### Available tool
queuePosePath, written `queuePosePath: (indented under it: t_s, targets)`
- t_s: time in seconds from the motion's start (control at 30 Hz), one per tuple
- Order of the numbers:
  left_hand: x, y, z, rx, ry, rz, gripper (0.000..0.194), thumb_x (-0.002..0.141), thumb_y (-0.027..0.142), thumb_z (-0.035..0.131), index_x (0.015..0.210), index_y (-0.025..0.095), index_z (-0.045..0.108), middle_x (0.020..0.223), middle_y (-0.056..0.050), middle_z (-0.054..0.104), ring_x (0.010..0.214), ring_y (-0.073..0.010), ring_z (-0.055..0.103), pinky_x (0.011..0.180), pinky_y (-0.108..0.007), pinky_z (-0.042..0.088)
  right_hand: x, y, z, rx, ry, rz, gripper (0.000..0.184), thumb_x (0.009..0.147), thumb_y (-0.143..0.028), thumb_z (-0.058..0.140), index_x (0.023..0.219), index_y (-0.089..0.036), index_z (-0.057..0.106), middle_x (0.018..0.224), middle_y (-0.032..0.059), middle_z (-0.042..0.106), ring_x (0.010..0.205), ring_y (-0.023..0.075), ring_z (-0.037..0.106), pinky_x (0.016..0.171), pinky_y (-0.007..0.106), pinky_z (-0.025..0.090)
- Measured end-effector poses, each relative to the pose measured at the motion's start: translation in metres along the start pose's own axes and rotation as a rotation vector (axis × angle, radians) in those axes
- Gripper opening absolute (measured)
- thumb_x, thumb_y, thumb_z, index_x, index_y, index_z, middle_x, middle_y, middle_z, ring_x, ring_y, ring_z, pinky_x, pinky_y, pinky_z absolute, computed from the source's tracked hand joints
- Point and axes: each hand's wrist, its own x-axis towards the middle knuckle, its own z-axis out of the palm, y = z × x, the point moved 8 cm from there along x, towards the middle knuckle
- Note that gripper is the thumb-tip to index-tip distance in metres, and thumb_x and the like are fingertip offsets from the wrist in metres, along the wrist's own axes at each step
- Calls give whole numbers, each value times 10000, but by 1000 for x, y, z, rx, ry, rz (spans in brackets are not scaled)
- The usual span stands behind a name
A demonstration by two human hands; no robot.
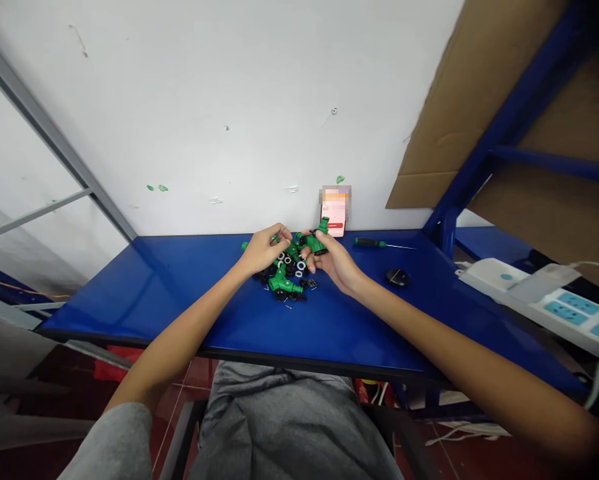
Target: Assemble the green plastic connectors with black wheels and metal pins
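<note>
My right hand point(335, 261) grips a green and black plastic toy part point(323, 228), raised slightly above the table, with the thumb along its side. My left hand point(265, 251) is bent over the back of a pile of green and black parts point(293, 250). Its fingertips are pinched together, and what lies between them is too small to tell. White rings point(301, 266) and small black pieces are mixed into the pile. In front of my hands sits another green toy part point(282, 284) with black round pieces. A few tiny screws point(288, 307) lie nearby.
A phone point(335, 212) leans against the white wall behind my hands. To the right are a screwdriver point(372, 243) with a green and black handle, and a small black object point(397, 277). White power strips point(534, 293) with cables occupy the right side of the blue table point(179, 280).
</note>
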Motion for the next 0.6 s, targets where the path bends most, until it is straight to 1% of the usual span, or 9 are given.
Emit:
queuePosePath:
  t_s: [0.1,0.13,0.2,0.27,0.3,0.37,0.43,0.47,0.6]
  targets:
    - [-6,15,8,-17,13,78,203,977,349,615,1103,202,677,885,9,660,555,-88,389,584,-254,351,-2,1,3,-2,-21,-11,418,906,-539,752,1173,-242,629,880,16,699,584,134,574,555,292,465]
    - [-9,22,12,-11,7,113,219,979,355,626,1136,209,673,897,5,665,568,-93,402,579,-251,346,-3,2,5,10,-37,-3,393,907,-525,748,1149,-238,629,895,16,697,585,134,574,553,294,467]
    - [-14,35,18,44,4,204,230,967,342,648,1156,212,662,926,-11,662,664,-122,495,618,-252,378,-4,5,11,40,-86,17,343,924,-520,706,1079,-224,630,908,20,690,575,131,558,546,298,466]
    - [-19,45,22,110,-5,275,183,964,314,633,1107,203,658,893,-12,630,735,-146,538,674,-268,404,-5,7,16,62,-127,23,314,934,-511,668,1024,-215,621,904,24,689,560,127,536,542,300,460]
    - [-20,47,22,127,-11,285,156,966,300,614,1077,199,653,871,-9,613,740,-151,540,691,-276,408,-5,6,16,70,-120,13,303,930,-500,664,1028,-217,615,894,20,688,557,126,530,544,297,457]
    - [-21,46,21,111,-42,254,131,966,278,567,1043,197,635,829,-3,600,711,-156,524,684,-285,401,-6,4,15,77,-91,-1,314,920,-504,655,1049,-223,603,854,11,676,564,133,531,538,291,445]
    - [-20,44,19,30,-77,223,155,1004,278,482,1042,197,608,808,-1,607,705,-158,525,691,-287,407,-6,3,13,66,-88,5,363,937,-565,592,1063,-225,598,791,9,655,564,149,534,537,300,445]
    - [-20,42,18,16,-83,206,158,1011,299,485,1048,197,600,789,7,596,678,-151,508,680,-284,400,-6,2,12,55,-81,10,392,942,-596,563,1075,-229,596,773,7,650,561,154,533,538,304,450]
    - [-17,32,10,63,13,124,152,960,310,581,1067,203,587,728,47,526,585,-116,430,613,-261,346,-5,2,8,24,-99,30,480,952,-668,497,1112,-227,600,727,5,641,542,161,523,537,307,461]
